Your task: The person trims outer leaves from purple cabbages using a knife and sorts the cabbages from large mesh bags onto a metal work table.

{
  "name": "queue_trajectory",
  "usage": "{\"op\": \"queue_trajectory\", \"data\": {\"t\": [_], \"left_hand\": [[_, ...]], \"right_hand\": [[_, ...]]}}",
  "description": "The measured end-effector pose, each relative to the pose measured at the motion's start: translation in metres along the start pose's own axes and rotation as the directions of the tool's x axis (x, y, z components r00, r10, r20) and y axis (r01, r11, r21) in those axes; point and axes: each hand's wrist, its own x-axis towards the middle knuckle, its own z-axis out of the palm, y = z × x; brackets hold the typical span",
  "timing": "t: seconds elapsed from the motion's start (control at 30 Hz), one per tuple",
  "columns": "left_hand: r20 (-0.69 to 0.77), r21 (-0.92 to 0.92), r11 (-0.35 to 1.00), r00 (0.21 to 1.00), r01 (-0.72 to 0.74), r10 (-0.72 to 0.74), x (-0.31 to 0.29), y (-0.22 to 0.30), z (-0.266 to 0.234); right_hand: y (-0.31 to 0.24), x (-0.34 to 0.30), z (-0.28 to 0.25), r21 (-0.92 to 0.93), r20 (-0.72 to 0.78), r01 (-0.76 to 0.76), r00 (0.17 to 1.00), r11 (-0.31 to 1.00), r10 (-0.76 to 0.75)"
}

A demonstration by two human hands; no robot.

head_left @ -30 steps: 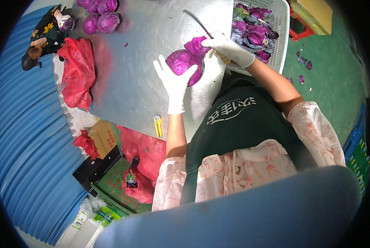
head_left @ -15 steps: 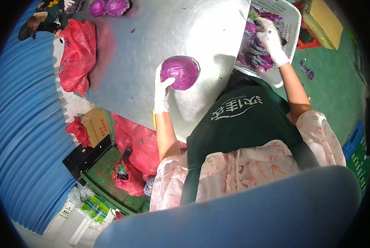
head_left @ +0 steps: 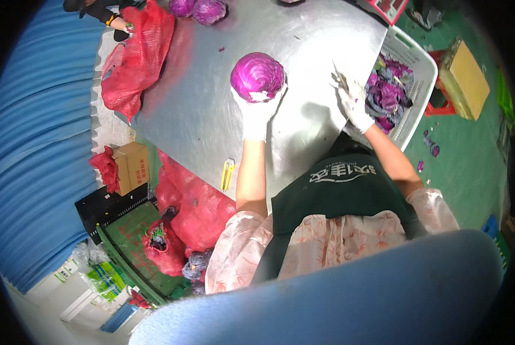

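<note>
A round red cabbage (head_left: 258, 76), shiny purple with a pale patch at its near side, is on the metal table (head_left: 194, 103). My left hand (head_left: 257, 112), in a white glove, cups its near side, thumb and fingers spread around it. To the right, over the table's edge, my gloved right hand (head_left: 353, 103) is closed on a thin, pointed blade, apparently a small knife (head_left: 339, 75), its tip pointing away from me. Glare washes out part of it. Beside that hand a white basket (head_left: 427, 75) contains loose purple cabbage leaves (head_left: 388, 92).
A yellow box cutter (head_left: 227, 174) lies near the left table edge. More cabbages (head_left: 208, 10) and a red mesh sack (head_left: 145, 57) are at the far left, near another person's hand (head_left: 119, 24). Red sacks (head_left: 200, 207) stand below the table. Leaf scraps (head_left: 431, 145) dot the green floor.
My right hand has come out of the basket and back over the table edge. My left hand has shifted under the cabbage, which now shows a pale patch. The view has swung.
</note>
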Motion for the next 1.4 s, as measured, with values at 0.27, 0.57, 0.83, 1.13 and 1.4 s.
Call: {"op": "queue_trajectory", "data": {"t": [0.27, 0.57, 0.83, 1.13, 1.4], "left_hand": [[0.072, -0.463, 0.844, 0.96, 0.271, -0.269, 0.102, 0.039, 0.018], [-0.155, -0.317, 0.948, 0.984, 0.034, -0.087, 0.249, 0.082, 0.026], [-0.111, 0.384, 0.923, 0.993, 0.019, 0.026, 0.152, 0.024, 0.032], [-0.396, 0.847, 0.109, 0.48, 0.521, 0.783, -0.216, 0.023, -0.127], [-0.41, 0.714, -0.294, 0.72, 0.635, 0.56, -0.254, -0.001, -0.173]], "right_hand": [[0.001, -0.005, 0.01, 0.332, -0.033, -0.132, 0.988, 0.934, 0.151], [0.001, 0.004, 0.016, 0.158, -0.084, -0.067, 0.993, 0.985, 0.081], [0.003, 0.006, 0.007, 0.06, -0.12, -0.003, 0.993, 0.998, 0.01], [0.042, 0.069, -0.03, -0.379, -0.024, -0.027, 1.0, 0.925, 0.019], [0.048, 0.137, -0.05, -0.533, 0.053, 0.196, 0.979, 0.823, -0.198]]}}
